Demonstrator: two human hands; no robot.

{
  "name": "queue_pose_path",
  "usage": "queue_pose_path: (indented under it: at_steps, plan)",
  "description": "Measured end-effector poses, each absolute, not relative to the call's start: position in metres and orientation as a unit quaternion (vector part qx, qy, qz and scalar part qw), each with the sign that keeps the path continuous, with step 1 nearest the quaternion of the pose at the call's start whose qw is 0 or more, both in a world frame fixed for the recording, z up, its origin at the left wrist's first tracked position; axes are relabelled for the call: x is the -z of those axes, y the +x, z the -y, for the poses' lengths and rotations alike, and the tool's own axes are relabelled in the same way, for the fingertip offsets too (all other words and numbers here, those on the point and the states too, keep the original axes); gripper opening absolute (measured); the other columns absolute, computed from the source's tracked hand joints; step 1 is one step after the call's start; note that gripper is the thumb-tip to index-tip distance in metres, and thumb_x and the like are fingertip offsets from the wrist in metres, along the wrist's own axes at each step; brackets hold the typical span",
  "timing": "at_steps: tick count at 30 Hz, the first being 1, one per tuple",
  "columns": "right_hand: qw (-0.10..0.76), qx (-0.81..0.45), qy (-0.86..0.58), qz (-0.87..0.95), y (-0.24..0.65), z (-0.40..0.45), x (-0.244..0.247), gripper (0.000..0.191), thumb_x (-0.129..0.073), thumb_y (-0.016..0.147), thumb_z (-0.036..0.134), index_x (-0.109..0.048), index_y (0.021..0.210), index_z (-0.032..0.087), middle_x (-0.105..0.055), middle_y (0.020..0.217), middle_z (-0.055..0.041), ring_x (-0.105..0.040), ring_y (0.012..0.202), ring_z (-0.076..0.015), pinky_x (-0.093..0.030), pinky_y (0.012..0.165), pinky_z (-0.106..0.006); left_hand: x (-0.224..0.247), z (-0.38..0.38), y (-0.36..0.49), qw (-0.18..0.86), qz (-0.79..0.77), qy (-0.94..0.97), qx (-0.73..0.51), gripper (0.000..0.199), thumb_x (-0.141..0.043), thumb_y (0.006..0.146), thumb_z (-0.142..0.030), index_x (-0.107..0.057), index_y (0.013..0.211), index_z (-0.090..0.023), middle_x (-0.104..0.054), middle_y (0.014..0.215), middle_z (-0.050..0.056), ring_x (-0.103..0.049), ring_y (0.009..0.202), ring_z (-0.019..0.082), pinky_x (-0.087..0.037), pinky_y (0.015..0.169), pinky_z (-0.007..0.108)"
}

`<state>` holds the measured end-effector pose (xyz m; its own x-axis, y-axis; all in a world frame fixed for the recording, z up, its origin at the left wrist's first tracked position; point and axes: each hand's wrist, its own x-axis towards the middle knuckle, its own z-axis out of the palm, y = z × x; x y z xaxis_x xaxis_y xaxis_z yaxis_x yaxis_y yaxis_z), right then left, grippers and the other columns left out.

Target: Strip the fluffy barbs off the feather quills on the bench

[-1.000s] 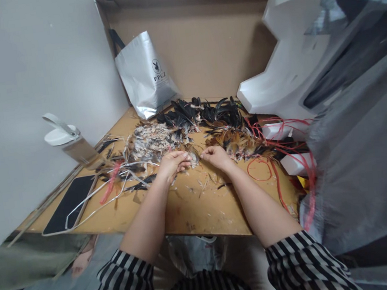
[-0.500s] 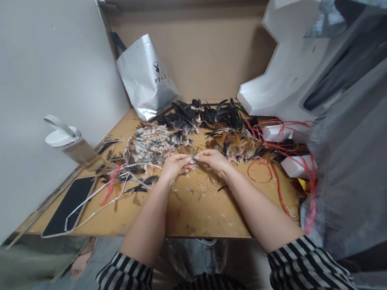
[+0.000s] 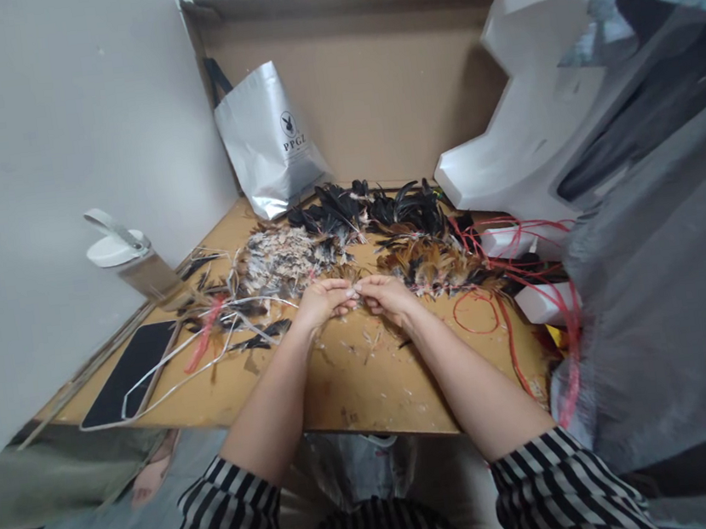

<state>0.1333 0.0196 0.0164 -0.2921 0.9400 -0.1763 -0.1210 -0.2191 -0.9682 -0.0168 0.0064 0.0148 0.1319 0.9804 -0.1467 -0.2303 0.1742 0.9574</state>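
My left hand (image 3: pixel 327 301) and my right hand (image 3: pixel 388 296) meet fingertip to fingertip over the middle of the table. Both are closed in a pinch, and what lies between the fingertips is too small to make out. Brown feathers (image 3: pixel 346 274) show just behind the fingertips. A pile of pale, fluffy feathers (image 3: pixel 281 256) lies behind my left hand. Orange-brown feathers (image 3: pixel 430 265) are beside my right hand. Farther back are long black feathers (image 3: pixel 337 213).
A phone (image 3: pixel 126 378), white strips (image 3: pixel 168 356) and a lidded cup (image 3: pixel 140 261) are at the left. A silver bag (image 3: pixel 266 138) leans at the back. Red strings (image 3: pixel 511 348) and grey cloth (image 3: pixel 665 286) are on the right. A person's foot (image 3: pixel 153 478) shows at lower left.
The whole view has shifted slightly. My hands keep their pinch, with the fingertips slightly closer together; the feathers between them show less.
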Motion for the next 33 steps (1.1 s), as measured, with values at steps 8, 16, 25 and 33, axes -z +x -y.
queue_pose_path:
  at_steps: [8, 16, 25, 33]
  plan:
    - [0.379, -0.688, -0.392, 0.479, 0.138, -0.022, -0.016, 0.029, -0.072, 0.054, 0.035, -0.059, 0.069, 0.013, -0.052, 0.051, 0.0028, -0.03, 0.039, -0.0021, -0.014, 0.037, -0.016, -0.018, -0.004, -0.016, 0.618, -0.438, 0.448, -0.475, 0.048, -0.074, 0.055, -0.017, -0.053, 0.097, -0.009, -0.064, 0.063, 0.006, -0.06, 0.052, 0.011, -0.044, 0.044, 0.017]
    - [0.383, -0.668, -0.411, 0.488, 0.137, -0.019, -0.019, 0.034, -0.073, 0.053, 0.039, -0.05, 0.058, 0.015, -0.043, 0.043, 0.0059, -0.028, 0.037, -0.0024, -0.014, 0.037, -0.016, -0.019, -0.001, -0.014, 0.604, -0.423, 0.498, -0.456, 0.062, -0.074, 0.054, -0.017, -0.046, 0.109, -0.009, -0.063, 0.061, 0.004, -0.059, 0.05, 0.012, -0.042, 0.042, 0.018]
    - [0.457, -0.657, -0.404, 0.443, 0.134, -0.021, -0.022, 0.036, -0.073, 0.052, 0.039, -0.045, 0.057, 0.017, -0.036, 0.041, 0.0085, -0.026, 0.037, -0.0022, -0.015, 0.037, -0.016, -0.015, -0.001, -0.014, 0.639, -0.423, 0.452, -0.456, 0.031, -0.072, 0.059, -0.024, -0.061, 0.084, -0.009, -0.066, 0.073, 0.009, -0.06, 0.056, 0.009, -0.042, 0.045, 0.014]
    - [0.456, -0.655, -0.396, 0.454, 0.131, -0.016, -0.025, 0.036, -0.073, 0.051, 0.039, -0.046, 0.058, 0.017, -0.038, 0.043, 0.0083, -0.028, 0.038, -0.0023, -0.016, 0.038, -0.017, -0.014, -0.002, -0.013, 0.636, -0.424, 0.452, -0.459, 0.027, -0.072, 0.058, -0.026, -0.063, 0.078, -0.01, -0.064, 0.064, 0.005, -0.055, 0.049, 0.006, -0.039, 0.044, 0.014]
